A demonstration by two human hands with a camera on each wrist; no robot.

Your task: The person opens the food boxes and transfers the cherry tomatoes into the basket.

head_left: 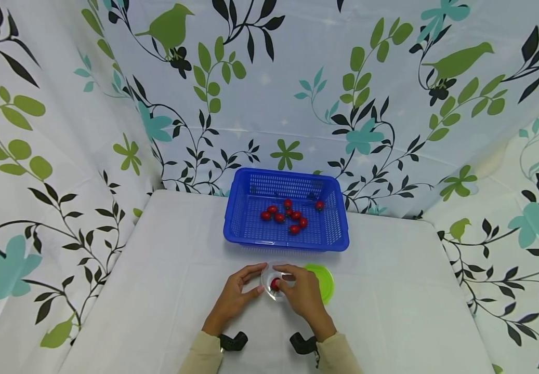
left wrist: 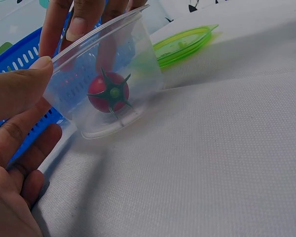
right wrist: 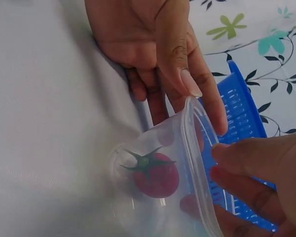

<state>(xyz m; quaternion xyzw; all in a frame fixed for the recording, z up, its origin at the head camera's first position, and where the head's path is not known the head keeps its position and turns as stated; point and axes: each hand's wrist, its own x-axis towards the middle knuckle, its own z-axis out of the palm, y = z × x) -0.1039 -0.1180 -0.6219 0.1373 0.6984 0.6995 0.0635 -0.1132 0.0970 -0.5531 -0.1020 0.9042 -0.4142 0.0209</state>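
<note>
A clear plastic cup [head_left: 266, 291] stands on the white-covered table near the front middle. Inside it, low against the wall, lies a small red cherry tomato [left wrist: 108, 93] with a green star-shaped stem top. My left hand [head_left: 234, 296] holds the cup at its left side, the thumb [right wrist: 180, 64] at the rim and the other fingers around the far side. From the right, my right hand [head_left: 303, 293] reaches over the rim, with fingertips [right wrist: 191, 205] dipping into the cup. These fingertips stay apart from the tomato in the right wrist view.
Behind the cup sits a blue perforated basket [head_left: 250, 238] with several red cherry tomatoes [head_left: 279, 218] in it. A bright green lid [head_left: 326, 284] lies on the table [head_left: 405, 296] right beside my right hand. Patterned curtains [head_left: 269, 104] enclose the table's back and sides.
</note>
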